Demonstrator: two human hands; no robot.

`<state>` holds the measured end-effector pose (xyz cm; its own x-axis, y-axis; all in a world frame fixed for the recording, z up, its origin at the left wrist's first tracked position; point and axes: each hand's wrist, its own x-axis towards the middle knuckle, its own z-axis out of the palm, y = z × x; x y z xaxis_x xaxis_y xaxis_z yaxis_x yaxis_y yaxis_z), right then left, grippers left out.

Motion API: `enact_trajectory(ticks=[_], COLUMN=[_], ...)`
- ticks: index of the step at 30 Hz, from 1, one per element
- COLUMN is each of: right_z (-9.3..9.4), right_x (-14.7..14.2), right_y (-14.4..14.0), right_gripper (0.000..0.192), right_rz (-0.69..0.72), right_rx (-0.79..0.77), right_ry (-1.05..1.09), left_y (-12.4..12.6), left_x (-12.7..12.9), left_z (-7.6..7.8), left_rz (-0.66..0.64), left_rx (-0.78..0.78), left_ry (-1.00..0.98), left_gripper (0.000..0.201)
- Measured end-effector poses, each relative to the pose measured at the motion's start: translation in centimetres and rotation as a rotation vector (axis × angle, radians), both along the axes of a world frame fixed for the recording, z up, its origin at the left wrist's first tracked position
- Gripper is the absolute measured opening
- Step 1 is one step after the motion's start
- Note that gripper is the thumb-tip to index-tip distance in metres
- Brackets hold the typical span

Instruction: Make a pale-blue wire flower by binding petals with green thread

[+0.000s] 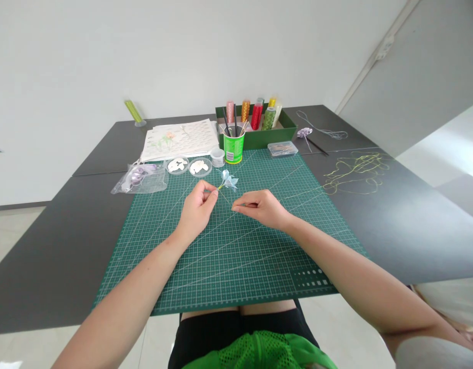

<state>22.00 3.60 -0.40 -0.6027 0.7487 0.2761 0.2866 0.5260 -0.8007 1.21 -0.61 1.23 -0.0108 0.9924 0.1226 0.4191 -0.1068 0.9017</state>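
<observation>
**Pale Blue Flower on Stem: Assembly State**

We hold the pale blue flower point(229, 180) just above the green cutting mat point(236, 256), near its far middle. Our left hand point(198, 207) pinches the thin stem just below the petals, fingers closed on it. Our right hand point(261, 207) is closed in a narrow pinch on what we judge to be a fine thread running to the stem; the thread itself is too thin to confirm.

Progress, as we judge it: the petals are already gathered into a bloom; the stem binding looks unfinished.

Materials: the petals are thin, glossy and slightly translucent. Two clear round dishes point(189, 166) hold flat white petal shapes. A green cup point(234, 147) holds tools. Spools point(255, 115) stand in a green tray point(282, 134). Loose yellow-green thread point(355, 171) lies tangled on the dark worktop point(394, 215).
</observation>
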Motion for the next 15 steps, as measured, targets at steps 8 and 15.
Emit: enact_trajectory(ticks=[8, 15], right_z=[0.7, 1.1], right_x=[0.1, 0.5], right_y=[-0.4, -0.3], right_gripper=[0.017, 0.02], right_rz=[-0.006, -0.047], right_rx=[0.055, 0.088], right_ry=[0.055, 0.078], left_y=[0.0, 0.1], left_x=[0.1, 0.2], left_z=[0.0, 0.0], left_rz=[0.036, -0.009], left_rx=[0.036, -0.006], left_ry=[0.199, 0.314], left_gripper=[0.012, 0.011])
